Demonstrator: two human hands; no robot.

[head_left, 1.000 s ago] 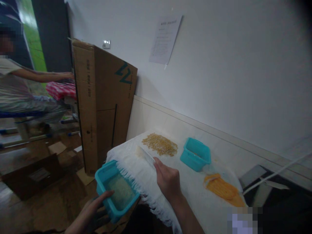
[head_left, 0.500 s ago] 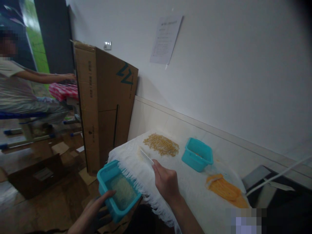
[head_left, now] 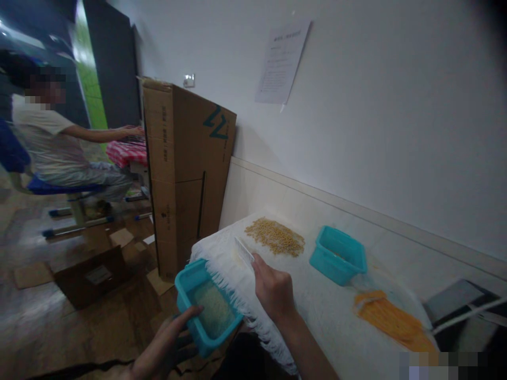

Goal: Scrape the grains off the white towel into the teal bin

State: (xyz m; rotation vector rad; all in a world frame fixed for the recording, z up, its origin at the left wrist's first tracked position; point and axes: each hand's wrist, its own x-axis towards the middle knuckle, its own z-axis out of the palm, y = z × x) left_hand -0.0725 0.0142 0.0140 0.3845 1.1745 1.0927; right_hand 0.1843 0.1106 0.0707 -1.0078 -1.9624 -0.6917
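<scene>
1. A tall cardboard box stands on the floor against the wall, just beyond the far left corner of the table. Past it, another person sits with a hand on a checked cloth.
2. A white fringed cloth covers the table. On it lie a heap of yellow beans, a second teal tub and an orange heap, all well clear of the hands. A sheet of paper hangs on the wall above.
3. The left hand grips a teal tub by its near wall, fingers wrapped on the outside. The tub holds white grains and sits off the table's left edge, tucked under the fringe, which hangs over its inner rim.
4. The tub's opening faces up. Its long axis runs along the fringed edge, from near right to far left.
5. The right hand is closed on the near end of a thin white card, over the cloth just beside the tub.
6. The card's long axis slants away from the person, with its free end pointing up-left towards the cardboard box. The beans lie just beyond that end.
</scene>
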